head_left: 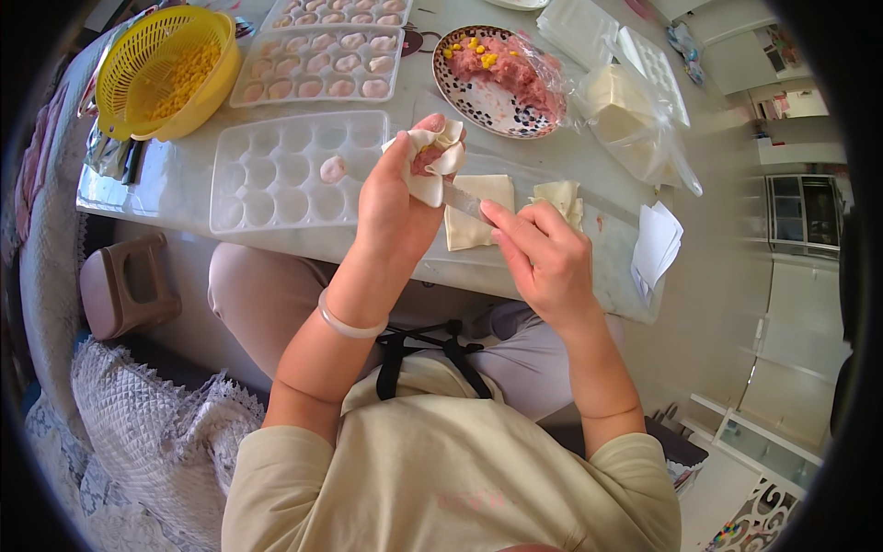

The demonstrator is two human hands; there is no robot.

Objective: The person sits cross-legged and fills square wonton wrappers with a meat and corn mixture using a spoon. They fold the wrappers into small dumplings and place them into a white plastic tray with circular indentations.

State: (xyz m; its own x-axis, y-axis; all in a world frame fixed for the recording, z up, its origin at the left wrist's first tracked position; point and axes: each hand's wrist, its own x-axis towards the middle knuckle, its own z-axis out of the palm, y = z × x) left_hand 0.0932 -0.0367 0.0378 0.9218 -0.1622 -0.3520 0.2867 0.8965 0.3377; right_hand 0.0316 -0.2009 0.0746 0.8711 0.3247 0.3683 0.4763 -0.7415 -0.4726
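Note:
My left hand (391, 207) is closed round a wonton wrapper (425, 189), its pale corners folded up about pink minced meat. In my right hand (556, 267) a flat, narrow spreading blade (467, 202) is pinched, its far end touching the wrapper. Just beneath the blade, square wrappers (478, 216) lie on the table, and a folded wrapper piece (557, 196) sits beside them to the right. Left of my hands is a clear plastic tray (219, 198) with round hollows, one of them holding a wonton (333, 169).
Beyond stand trays of filled wontons (317, 64). A yellow basket (112, 87) holds corn kernels (189, 78) at far left. A patterned plate (457, 99) bears minced meat (515, 78) with corn. On the right are bagged wrappers (625, 106) and white paper (656, 239); a brown stool (101, 290) stands lower left.

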